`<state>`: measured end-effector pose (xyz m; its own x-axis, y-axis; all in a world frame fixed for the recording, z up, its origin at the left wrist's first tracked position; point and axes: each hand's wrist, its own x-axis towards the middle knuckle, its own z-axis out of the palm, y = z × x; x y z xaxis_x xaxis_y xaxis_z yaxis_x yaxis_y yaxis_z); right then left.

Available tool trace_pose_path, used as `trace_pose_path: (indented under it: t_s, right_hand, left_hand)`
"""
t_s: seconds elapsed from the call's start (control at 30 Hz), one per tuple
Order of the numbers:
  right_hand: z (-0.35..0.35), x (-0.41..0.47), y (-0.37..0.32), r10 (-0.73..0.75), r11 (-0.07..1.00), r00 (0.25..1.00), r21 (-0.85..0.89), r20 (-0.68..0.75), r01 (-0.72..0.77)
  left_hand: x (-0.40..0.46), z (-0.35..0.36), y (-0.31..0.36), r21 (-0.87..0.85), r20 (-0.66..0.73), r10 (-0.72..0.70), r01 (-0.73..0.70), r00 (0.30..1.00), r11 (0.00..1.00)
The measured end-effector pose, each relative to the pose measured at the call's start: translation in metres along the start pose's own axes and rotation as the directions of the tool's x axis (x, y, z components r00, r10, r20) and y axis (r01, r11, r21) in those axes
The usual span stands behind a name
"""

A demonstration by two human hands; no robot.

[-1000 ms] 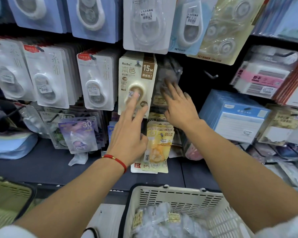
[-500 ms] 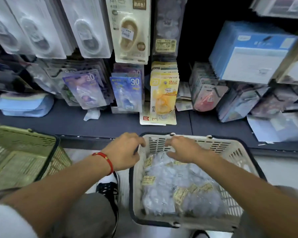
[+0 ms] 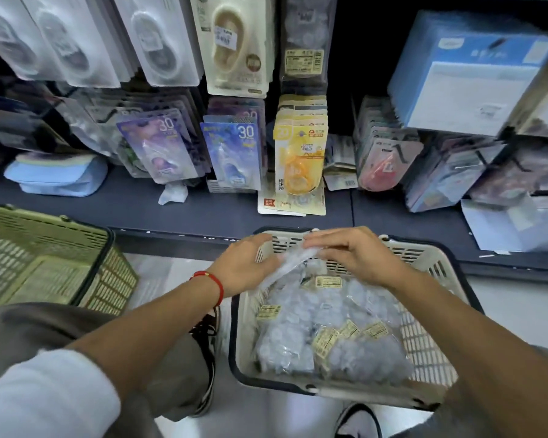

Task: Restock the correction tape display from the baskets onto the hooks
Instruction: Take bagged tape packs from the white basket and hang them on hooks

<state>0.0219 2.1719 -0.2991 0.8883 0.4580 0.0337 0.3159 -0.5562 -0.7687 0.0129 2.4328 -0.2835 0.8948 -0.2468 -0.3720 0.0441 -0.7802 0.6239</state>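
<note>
– How many baskets?
– Two: a green basket [image 3: 54,267] left, a white basket [image 3: 424,317] near.
– And the hands?
– Left hand [image 3: 246,263] and right hand [image 3: 351,254] both pinch one clear packet [image 3: 287,263] above the white basket's far rim.

Both hands, left hand [image 3: 246,267] and right hand [image 3: 351,256], pinch a clear packet [image 3: 287,263] above the white basket [image 3: 424,343] of packets, near the shelf [image 3: 203,213].

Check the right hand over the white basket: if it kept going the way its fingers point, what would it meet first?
The right hand points leftward. Its fingers already pinch the clear packet, so next it would likely meet the left hand gripping that packet's other side, though depth is unclear.
</note>
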Motion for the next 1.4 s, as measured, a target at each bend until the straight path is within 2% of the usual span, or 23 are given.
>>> trace_pose_path:
  t_s: [0.03, 0.1, 0.13, 0.2, 0.27, 0.33, 0.37, 0.47, 0.57, 0.63, 0.7, 0.73, 0.8, 0.9, 0.97, 1.03, 1.07, 1.1, 1.13, 1.2, 1.23, 1.3, 1.4]
  right_hand:
    - [0.003, -0.003, -0.003, -0.019, 0.998, 0.999, 0.058, -0.042, 0.022]
    - [0.020, -0.004, -0.004, 0.005, 0.995, 0.987, 0.099, -0.158, 0.011]
    - [0.032, -0.002, -0.002, 0.064, 0.994, 0.975, 0.095, -0.213, -0.045]
    - [0.058, 0.003, 0.011, 0.301, 0.953, 0.922, 0.053, -0.244, -0.297]
    - [0.093, 0.007, 0.023, 0.560, 0.818, 0.825, -0.110, -0.077, -0.565]
    - [0.130, 0.007, 0.027, 0.674, 0.735, 0.731, -0.184, 0.104, -0.652]
    - [0.144, 0.007, 0.026, 0.684, 0.729, 0.717, -0.159, 0.132, -0.666]
    - [0.166, 0.007, 0.026, 0.724, 0.690, 0.685, -0.058, 0.081, -0.722]
    - [0.147, 0.001, 0.026, 0.835, 0.507, 0.545, 0.281, 0.071, -0.815]
    - [0.121, -0.012, 0.021, 0.863, 0.385, 0.488, 0.456, 0.131, -0.803]
    - [0.097, -0.024, 0.010, 0.856, 0.355, 0.499, 0.546, 0.136, -0.759]
    - [0.089, -0.028, 0.005, 0.841, 0.376, 0.530, 0.590, 0.105, -0.714]
    - [0.082, -0.030, -0.008, 0.776, 0.413, 0.627, 0.697, 0.067, -0.586]
    - [0.090, -0.024, -0.030, 0.629, 0.419, 0.768, 0.781, 0.118, -0.463]
    - [0.106, -0.021, -0.035, 0.580, 0.548, 0.814, 0.717, 0.045, -0.430]
    - [0.119, -0.022, -0.027, 0.524, 0.798, 0.834, 0.440, -0.172, -0.411]
    - [0.123, -0.025, -0.018, 0.478, 0.870, 0.849, 0.255, -0.224, -0.422]
    - [0.127, -0.029, -0.009, 0.451, 0.892, 0.879, 0.055, -0.158, -0.448]
    - [0.134, -0.034, 0.002, 0.461, 0.879, 0.888, -0.141, 0.008, -0.455]
    - [0.153, -0.046, 0.020, 0.511, 0.820, 0.805, -0.451, 0.300, -0.353]
    - [0.162, -0.051, 0.025, 0.505, 0.800, 0.789, -0.533, 0.349, -0.276]
    - [0.167, -0.052, 0.031, 0.446, 0.802, 0.826, -0.564, 0.345, -0.198]
    - [0.142, -0.046, 0.034, 0.413, 0.859, 0.851, -0.450, 0.324, -0.245]
  left_hand:
    - [0.001, -0.002, 0.000, -0.135, 0.095, -0.085, 0.097, 0.992, 0.986]
    - [-0.001, -0.006, -0.004, -0.396, 0.287, -0.195, 0.301, 0.938, 0.867]
    - [-0.001, -0.007, -0.008, -0.450, 0.300, -0.220, 0.341, 0.928, 0.825]
    - [-0.004, -0.007, -0.017, -0.480, 0.215, -0.308, 0.375, 0.927, 0.793]
    - [-0.006, -0.007, -0.024, -0.491, 0.110, -0.389, 0.390, 0.915, 0.779]
    - [-0.007, -0.005, -0.027, -0.512, 0.055, -0.411, 0.379, 0.910, 0.771]
    - [-0.007, -0.005, -0.028, -0.491, 0.030, -0.401, 0.363, 0.915, 0.792]
    - [-0.007, -0.002, -0.030, -0.487, -0.034, -0.373, 0.311, 0.927, 0.816]
    - [-0.006, 0.000, -0.029, -0.598, -0.114, -0.428, 0.282, 0.897, 0.751]
    - [-0.004, 0.005, -0.031, -0.665, -0.148, -0.487, 0.278, 0.861, 0.693]
    - [-0.004, 0.013, -0.029, -0.680, -0.159, -0.521, 0.290, 0.839, 0.674]
    - [-0.006, 0.017, -0.028, -0.686, -0.146, -0.523, 0.295, 0.840, 0.665]
    - [-0.011, 0.025, -0.022, -0.721, -0.070, -0.498, 0.301, 0.864, 0.624]
    - [-0.013, 0.039, -0.014, -0.776, 0.056, -0.416, 0.302, 0.908, 0.554]
    - [-0.013, 0.046, -0.010, -0.811, 0.032, -0.379, 0.245, 0.925, 0.531]
    - [-0.014, 0.047, -0.012, -0.812, -0.044, -0.407, 0.205, 0.912, 0.547]
    - [-0.014, 0.045, -0.014, -0.806, -0.073, -0.432, 0.202, 0.899, 0.556]
    - [-0.013, 0.042, -0.018, -0.802, -0.095, -0.455, 0.202, 0.885, 0.562]
    - [-0.013, 0.039, -0.021, -0.800, -0.109, -0.476, 0.208, 0.872, 0.563]
    - [-0.013, 0.036, -0.026, -0.803, -0.121, -0.501, 0.212, 0.857, 0.558]
    - [-0.013, 0.035, -0.026, -0.799, -0.133, -0.498, 0.205, 0.857, 0.566]
    - [-0.012, 0.035, -0.025, -0.785, -0.157, -0.471, 0.179, 0.868, 0.593]
    - [-0.011, 0.032, -0.023, -0.791, -0.168, -0.456, 0.157, 0.874, 0.591]
